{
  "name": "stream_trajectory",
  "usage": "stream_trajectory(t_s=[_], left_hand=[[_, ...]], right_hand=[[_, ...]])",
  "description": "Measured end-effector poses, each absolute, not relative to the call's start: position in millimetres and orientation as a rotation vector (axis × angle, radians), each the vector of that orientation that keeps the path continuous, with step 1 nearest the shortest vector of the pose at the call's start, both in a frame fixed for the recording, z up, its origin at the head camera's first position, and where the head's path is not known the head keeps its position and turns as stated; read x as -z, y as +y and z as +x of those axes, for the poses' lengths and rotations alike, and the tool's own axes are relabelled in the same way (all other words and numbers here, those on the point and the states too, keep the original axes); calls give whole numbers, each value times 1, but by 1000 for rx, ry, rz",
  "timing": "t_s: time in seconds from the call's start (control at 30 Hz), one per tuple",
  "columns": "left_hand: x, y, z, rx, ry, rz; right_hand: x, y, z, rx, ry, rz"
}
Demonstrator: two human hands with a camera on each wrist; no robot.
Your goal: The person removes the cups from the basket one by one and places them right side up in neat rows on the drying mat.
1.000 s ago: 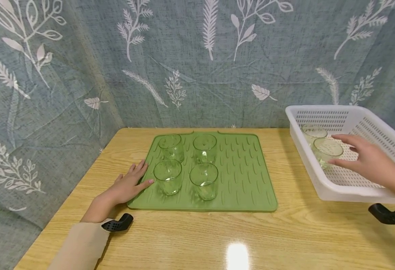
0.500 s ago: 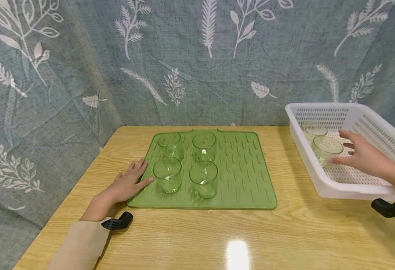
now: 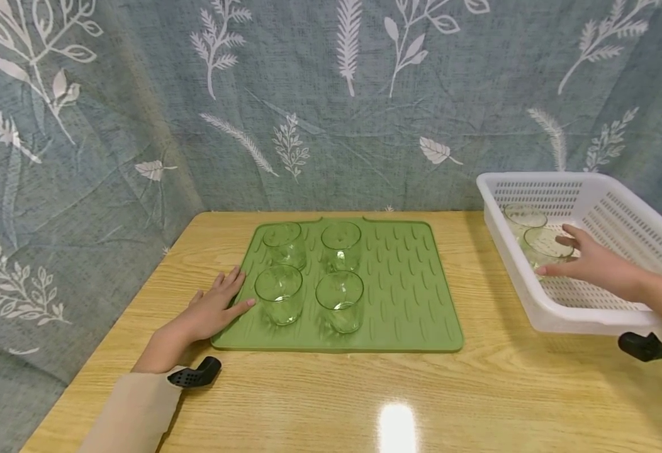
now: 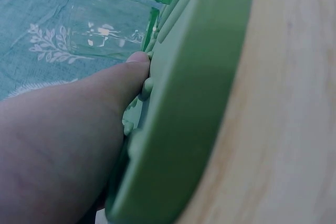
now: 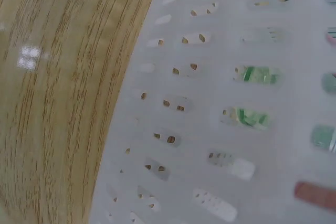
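My left hand (image 3: 209, 311) lies with spread fingers along the left edge of a green drying mat (image 3: 410, 296). Its thumb (image 4: 128, 72) rests on the mat beside a clear glass (image 3: 280, 296). Several such glasses stand upright on the mat's left half, including a front one (image 3: 340, 302) and a back one (image 3: 342, 245). At right, my right hand (image 3: 603, 261) reaches into a white plastic basket (image 3: 586, 318). Thumb and fingers curl round the nearer glass (image 3: 543, 251) there; part of the contact is hidden. Behind it stands another glass (image 3: 523, 217).
A wooden table (image 3: 308, 396) carries the mat and basket. Behind it hangs a blue-grey curtain (image 3: 319, 151) with white leaf prints. The basket's slotted wall (image 5: 210, 87) fills much of the right wrist view.
The right hand first shifted slightly right, then moved left, bringing thumb and fingers closer round the nearer glass in the basket. The left hand stays at the mat's edge.
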State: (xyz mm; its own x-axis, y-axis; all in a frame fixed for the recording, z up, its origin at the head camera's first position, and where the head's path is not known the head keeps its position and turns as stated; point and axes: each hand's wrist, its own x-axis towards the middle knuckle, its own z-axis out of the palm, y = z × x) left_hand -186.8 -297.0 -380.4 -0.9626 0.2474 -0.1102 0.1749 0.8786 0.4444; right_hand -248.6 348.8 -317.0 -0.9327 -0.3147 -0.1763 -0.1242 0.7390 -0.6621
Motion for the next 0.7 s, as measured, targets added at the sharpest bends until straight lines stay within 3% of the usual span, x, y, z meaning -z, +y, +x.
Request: stream_trajectory(t_s=[0.7], left_hand=[[379,-297,-185,-661,2885,330]], right_hand=[[319,348,-247,1044,2633,-373]])
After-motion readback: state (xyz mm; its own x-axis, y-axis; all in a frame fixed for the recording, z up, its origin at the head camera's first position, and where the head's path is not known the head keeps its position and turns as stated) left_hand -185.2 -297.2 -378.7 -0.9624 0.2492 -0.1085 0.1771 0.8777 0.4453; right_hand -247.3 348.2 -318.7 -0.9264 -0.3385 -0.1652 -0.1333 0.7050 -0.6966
